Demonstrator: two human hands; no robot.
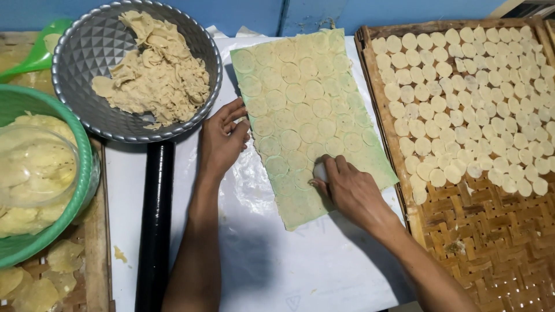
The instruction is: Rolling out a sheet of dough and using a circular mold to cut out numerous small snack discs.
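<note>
White-covered worktop (300, 266); atop it dough sheet (300, 75), black rolling pin (156, 219), metal bowl (87, 52)

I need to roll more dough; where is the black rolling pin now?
In the head view the black rolling pin lies upright on the left of the white sheet, just below the metal bowl and beside the left hand.

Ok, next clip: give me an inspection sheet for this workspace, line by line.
Surface: white plastic sheet over the table.
Job's things: flat pale-green dough sheet scored with circles; small white round cutter; woven bamboo tray carrying rows of cut discs.
Clutter: silver metal bowl of dough scraps; green plastic basket; black rolling pin.
Grippers: left hand steadies the sheet's edge; right hand presses the cutter.
Cables: nothing seen.
Surroundings: blue wall behind.
</note>
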